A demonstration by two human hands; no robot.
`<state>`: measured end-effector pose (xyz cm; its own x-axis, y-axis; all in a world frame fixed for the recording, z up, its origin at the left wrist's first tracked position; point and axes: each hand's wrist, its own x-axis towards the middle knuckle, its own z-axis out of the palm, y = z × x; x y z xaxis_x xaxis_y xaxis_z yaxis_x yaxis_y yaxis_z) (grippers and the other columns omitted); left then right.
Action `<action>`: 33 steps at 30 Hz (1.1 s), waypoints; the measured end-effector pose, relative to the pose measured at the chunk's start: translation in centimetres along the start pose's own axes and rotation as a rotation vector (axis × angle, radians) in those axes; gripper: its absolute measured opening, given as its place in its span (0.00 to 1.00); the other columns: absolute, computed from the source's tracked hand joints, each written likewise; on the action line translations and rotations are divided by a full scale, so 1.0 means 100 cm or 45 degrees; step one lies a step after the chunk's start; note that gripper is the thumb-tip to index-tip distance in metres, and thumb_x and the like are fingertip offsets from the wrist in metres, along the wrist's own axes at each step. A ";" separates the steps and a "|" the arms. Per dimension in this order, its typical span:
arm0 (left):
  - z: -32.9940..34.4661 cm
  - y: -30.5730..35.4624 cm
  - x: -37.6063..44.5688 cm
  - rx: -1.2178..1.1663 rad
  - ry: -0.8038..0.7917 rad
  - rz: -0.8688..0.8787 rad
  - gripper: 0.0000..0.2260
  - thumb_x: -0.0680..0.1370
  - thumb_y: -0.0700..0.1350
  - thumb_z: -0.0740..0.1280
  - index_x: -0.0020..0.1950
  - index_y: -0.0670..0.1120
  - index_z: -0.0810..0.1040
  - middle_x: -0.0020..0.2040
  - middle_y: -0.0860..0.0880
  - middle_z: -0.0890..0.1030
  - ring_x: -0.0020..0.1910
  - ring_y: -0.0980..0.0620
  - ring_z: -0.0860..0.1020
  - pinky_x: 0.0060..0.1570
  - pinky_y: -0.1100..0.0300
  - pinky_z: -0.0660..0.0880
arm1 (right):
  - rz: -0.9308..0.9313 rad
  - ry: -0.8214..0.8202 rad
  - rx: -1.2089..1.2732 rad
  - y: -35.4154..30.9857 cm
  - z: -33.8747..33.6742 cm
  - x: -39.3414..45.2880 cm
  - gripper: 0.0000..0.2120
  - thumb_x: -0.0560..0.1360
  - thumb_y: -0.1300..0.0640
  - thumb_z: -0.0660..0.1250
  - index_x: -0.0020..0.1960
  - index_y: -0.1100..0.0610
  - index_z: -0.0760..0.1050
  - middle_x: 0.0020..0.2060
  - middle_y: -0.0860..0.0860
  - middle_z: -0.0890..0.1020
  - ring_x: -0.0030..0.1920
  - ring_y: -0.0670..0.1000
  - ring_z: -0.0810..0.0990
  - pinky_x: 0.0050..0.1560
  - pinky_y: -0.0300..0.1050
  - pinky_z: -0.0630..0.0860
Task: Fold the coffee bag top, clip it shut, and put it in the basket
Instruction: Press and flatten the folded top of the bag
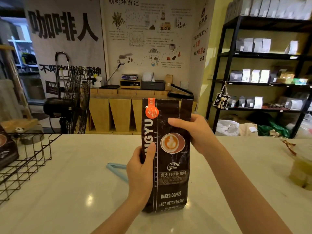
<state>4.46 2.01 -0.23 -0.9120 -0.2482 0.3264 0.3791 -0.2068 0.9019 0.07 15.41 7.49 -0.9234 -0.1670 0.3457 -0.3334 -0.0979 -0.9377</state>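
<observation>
A tall dark brown coffee bag [170, 181] with an orange seal and a latte picture stands upright on the white counter [76, 174], its top unfolded. My left hand [141, 171] grips its left edge at mid-height. My right hand [194, 132] holds its upper right side, fingers across the front. A light blue clip [116, 168] lies on the counter just left of the bag, partly hidden behind my left hand. The black wire basket [30, 159] sits at the left edge of the counter.
A dark coffee package [6, 149] rests in or beside the basket at far left. A yellowish object [300, 173] sits on the counter at right. Beyond the counter are a black fan [74, 102], wooden bins and shelves of bags.
</observation>
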 end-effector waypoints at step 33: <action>-0.002 0.004 0.019 0.071 0.004 0.089 0.06 0.74 0.47 0.64 0.39 0.53 0.80 0.36 0.55 0.85 0.38 0.55 0.83 0.35 0.65 0.78 | -1.381 0.321 -1.927 -0.044 0.038 0.034 0.15 0.74 0.47 0.60 0.48 0.58 0.77 0.48 0.54 0.83 0.53 0.55 0.78 0.57 0.48 0.67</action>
<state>2.91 1.30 0.65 -0.8831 -0.2631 0.3884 0.4325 -0.1361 0.8913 -0.84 11.51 12.94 -0.1790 -0.4920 0.8520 -0.4499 0.8111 0.3738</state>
